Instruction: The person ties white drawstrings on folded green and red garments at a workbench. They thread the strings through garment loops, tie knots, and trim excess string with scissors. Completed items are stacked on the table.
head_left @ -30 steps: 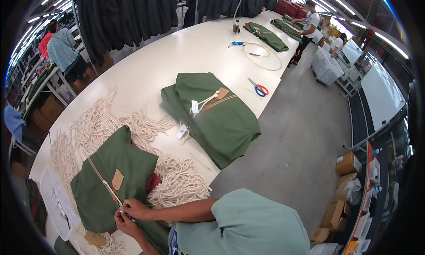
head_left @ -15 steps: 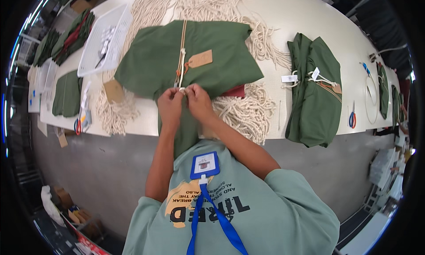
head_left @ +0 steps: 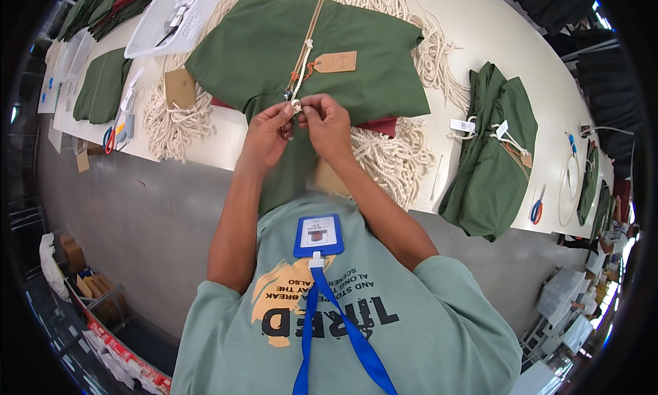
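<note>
Both hands are close together, with the fingertips pinched tight. The left hand (head_left: 271,138) and the right hand (head_left: 323,124) hold the low end of a white cord (head_left: 303,67), right at a knot. The cord lies on a big green cloth (head_left: 257,49), spread on the tabletop (head_left: 225,145) just past the person. A bit of red cloth (head_left: 381,125) peeks out from under it, on the right.

A white basket (head_left: 149,35) with little holes sits far off on the left. Small white bits (head_left: 185,7) and something dark are inside it. A see-through tub (head_left: 75,59) is left of the basket, but I can't tell what it holds. Far away on the right, a big pale bin (head_left: 563,291) stands on the floor; I can't make out its insides either.

A tan tag (head_left: 336,62) lies on the green cloth beside the cord. It has a faint mark, too small to read. A brown card (head_left: 179,88) sits on a bundle of strings (head_left: 179,124) to the left. On the right, a folded green bundle (head_left: 488,182) wears a white label (head_left: 463,125) with tiny print. The person's shirt (head_left: 384,271) has big dark letters and a yellow patch, and a blue badge (head_left: 319,235) holds a card with a small photo and print.
</note>
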A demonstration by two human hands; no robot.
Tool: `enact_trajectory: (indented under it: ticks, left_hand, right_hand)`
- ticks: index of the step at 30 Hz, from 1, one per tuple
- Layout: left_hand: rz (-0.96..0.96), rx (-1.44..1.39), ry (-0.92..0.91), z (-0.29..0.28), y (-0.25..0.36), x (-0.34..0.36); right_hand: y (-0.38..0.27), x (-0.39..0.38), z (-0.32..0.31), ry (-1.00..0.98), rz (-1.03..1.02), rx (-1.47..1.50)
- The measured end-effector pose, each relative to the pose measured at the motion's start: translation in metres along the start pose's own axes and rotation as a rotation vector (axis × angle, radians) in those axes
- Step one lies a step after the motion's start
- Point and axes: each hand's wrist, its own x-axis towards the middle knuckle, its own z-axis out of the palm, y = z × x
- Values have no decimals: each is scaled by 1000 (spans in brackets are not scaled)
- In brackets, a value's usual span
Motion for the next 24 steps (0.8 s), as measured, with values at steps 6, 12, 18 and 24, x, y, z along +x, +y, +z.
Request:
enact_trajectory:
  ticks: [6, 12, 18, 24]
  left_hand:
    - [67, 66, 24, 2, 1, 0]
    - [111, 117, 58, 11, -2, -9]
    - [442, 717, 11, 10, 6, -9]
    - [455, 813, -20, 15, 7, -23]
  right_hand:
    - [-6, -13, -1, -10, -223, -142]
    - [8, -7, -2, 82, -253, -134]
    - [14, -6, -17, 45, -237, -364]
    - [-3, -16, -32, -12, -70, -342]
